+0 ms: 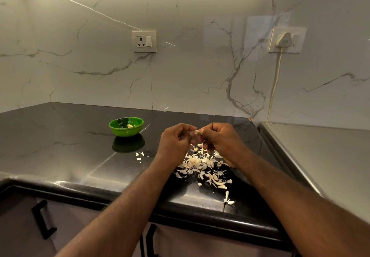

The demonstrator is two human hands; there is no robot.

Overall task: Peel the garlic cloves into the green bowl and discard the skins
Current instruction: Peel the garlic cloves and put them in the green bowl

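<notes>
My left hand (176,139) and my right hand (219,138) meet above the black counter, both pinching a small pale garlic clove (196,132) between their fingertips. Beneath them lies a heap of papery garlic skins (202,166), spreading toward the front edge. The green bowl (126,126) sits to the left and further back, with a peeled clove (130,125) inside it. A few loose clove pieces (197,147) rest on the counter just under my fingers.
The black counter (60,142) ends in a rounded front edge with cabinet handles (43,218) below. A steel surface (320,156) adjoins on the right. Two sockets are on the marble wall, one with a white plug (283,39) and hanging cord. A few stray skins (139,155) lie near the bowl.
</notes>
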